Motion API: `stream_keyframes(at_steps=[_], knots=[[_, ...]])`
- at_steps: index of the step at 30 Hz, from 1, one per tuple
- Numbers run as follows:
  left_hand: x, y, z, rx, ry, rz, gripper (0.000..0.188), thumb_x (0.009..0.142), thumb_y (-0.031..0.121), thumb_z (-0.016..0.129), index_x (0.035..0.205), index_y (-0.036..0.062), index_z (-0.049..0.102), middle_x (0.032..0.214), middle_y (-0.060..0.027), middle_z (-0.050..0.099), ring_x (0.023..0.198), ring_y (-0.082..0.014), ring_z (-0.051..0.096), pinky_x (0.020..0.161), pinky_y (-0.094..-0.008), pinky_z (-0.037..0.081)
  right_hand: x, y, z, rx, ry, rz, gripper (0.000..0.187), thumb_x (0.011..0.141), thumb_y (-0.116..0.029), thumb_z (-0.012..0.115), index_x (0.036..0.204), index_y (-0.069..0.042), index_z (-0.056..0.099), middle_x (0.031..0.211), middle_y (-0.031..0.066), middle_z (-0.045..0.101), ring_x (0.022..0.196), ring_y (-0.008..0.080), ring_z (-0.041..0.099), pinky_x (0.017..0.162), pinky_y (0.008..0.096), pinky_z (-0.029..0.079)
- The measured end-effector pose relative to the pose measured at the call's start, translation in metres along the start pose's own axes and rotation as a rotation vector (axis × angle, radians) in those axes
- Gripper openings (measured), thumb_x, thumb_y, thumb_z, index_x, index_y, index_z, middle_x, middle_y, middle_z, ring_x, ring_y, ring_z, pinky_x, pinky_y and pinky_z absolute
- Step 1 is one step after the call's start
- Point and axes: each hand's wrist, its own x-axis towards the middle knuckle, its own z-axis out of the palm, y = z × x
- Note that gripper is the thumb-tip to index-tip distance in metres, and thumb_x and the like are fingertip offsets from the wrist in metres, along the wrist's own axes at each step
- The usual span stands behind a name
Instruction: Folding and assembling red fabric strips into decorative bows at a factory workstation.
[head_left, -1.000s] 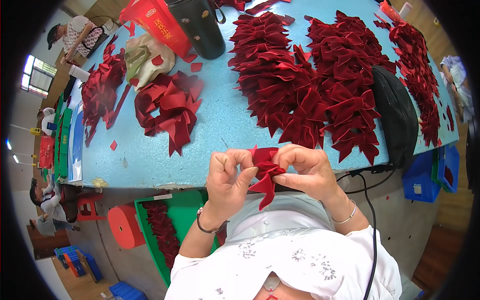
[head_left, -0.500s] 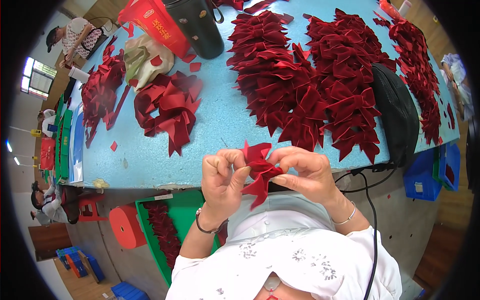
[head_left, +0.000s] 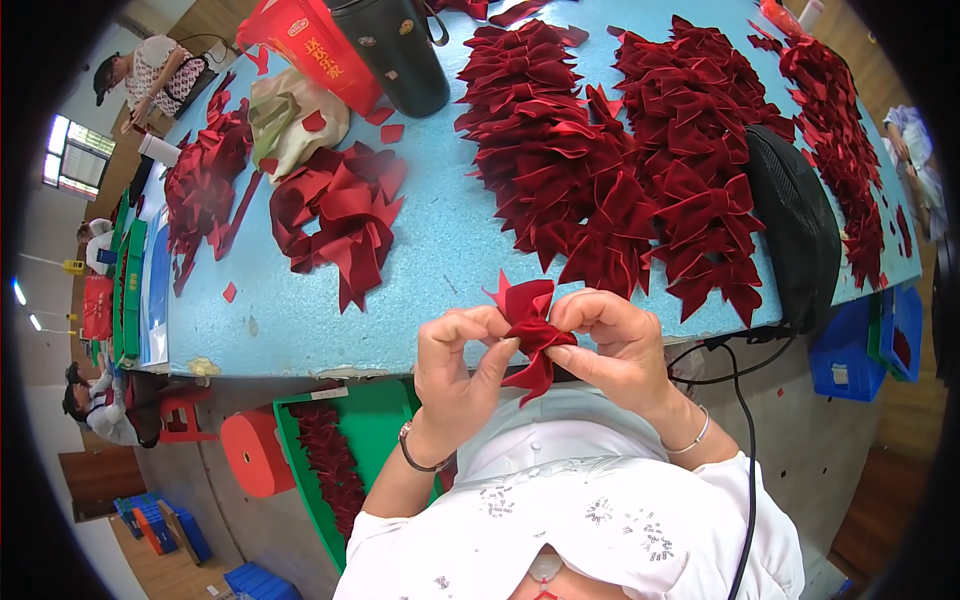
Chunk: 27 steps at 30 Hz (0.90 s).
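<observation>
A dark red velvet bow (head_left: 533, 330) hangs in the air between my two hands, just past the table's near edge. My left hand (head_left: 465, 365) pinches its left side between thumb and fingers. On its right side, the thumb and fingers of my right hand (head_left: 610, 345) grip the fabric. One pointed tail sticks up and another hangs down toward me. Beyond my hands, long overlapping rows of finished bows (head_left: 555, 150) cover the table's middle and right. Loose red ribbon pieces (head_left: 345, 225) lie in a curled heap to the left.
On the blue table (head_left: 440, 250) stand a black tumbler (head_left: 395, 60) and a red bag (head_left: 310, 50). A black mesh bag (head_left: 790, 220) lies at the right edge, with a black cable below. Under the table edge, a green crate (head_left: 380, 440) holds more bows. Other people sit at the far left.
Both hands still hold the bow. It has shifted slightly to the right and turned a little, and my left hand has moved right with it.
</observation>
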Motion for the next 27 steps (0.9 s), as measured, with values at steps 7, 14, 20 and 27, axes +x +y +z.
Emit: stream_keyframes(at_steps=[7, 14, 20, 27], knots=[[-0.001, 0.003, -0.004, -0.082, -0.033, -0.115, 0.038, 0.079, -0.008, 0.069, 0.101, 0.0039, 0.041, 0.095, -0.0125, 0.059, 0.080, -0.0134, 0.054, 0.076, -0.0260, 0.045, 0.003, -0.006, 0.004, -0.009, 0.026, -0.020, 0.024, 0.075, 0.012, 0.066, 0.095, 0.003, 0.057, 0.095, 0.0086, 0.058, 0.092, 0.0158, 0.055, 0.082, 0.0284, 0.046], [-0.008, 0.000, 0.000, -0.085, 0.013, -0.124, 0.038, 0.080, -0.005, 0.070, 0.095, 0.0061, 0.037, 0.093, -0.0114, 0.059, 0.081, -0.0128, 0.053, 0.076, -0.0251, 0.044, 0.002, -0.006, 0.004, -0.123, 0.002, -0.018, 0.021, 0.074, 0.011, 0.067, 0.091, 0.003, 0.058, 0.094, 0.0088, 0.058, 0.092, 0.0164, 0.054, 0.081, 0.0280, 0.046], [-0.008, -0.002, 0.000, -0.012, 0.013, -0.074, 0.038, 0.082, -0.002, 0.069, 0.092, 0.0074, 0.034, 0.091, -0.0108, 0.058, 0.083, -0.0129, 0.052, 0.077, -0.0248, 0.043, 0.004, -0.003, -0.002, 0.111, -0.054, 0.039, 0.018, 0.074, 0.010, 0.069, 0.086, 0.003, 0.058, 0.091, 0.0091, 0.058, 0.091, 0.0168, 0.054, 0.080, 0.0287, 0.045], [-0.005, 0.001, 0.001, -0.137, 0.048, -0.138, 0.039, 0.081, -0.005, 0.069, 0.092, 0.0076, 0.033, 0.089, -0.0101, 0.057, 0.080, -0.0128, 0.051, 0.076, -0.0246, 0.042, 0.006, -0.003, -0.005, 0.199, -0.073, 0.154, 0.017, 0.073, 0.006, 0.073, 0.083, 0.003, 0.060, 0.090, 0.0086, 0.059, 0.088, 0.0158, 0.055, 0.079, 0.0288, 0.044]])
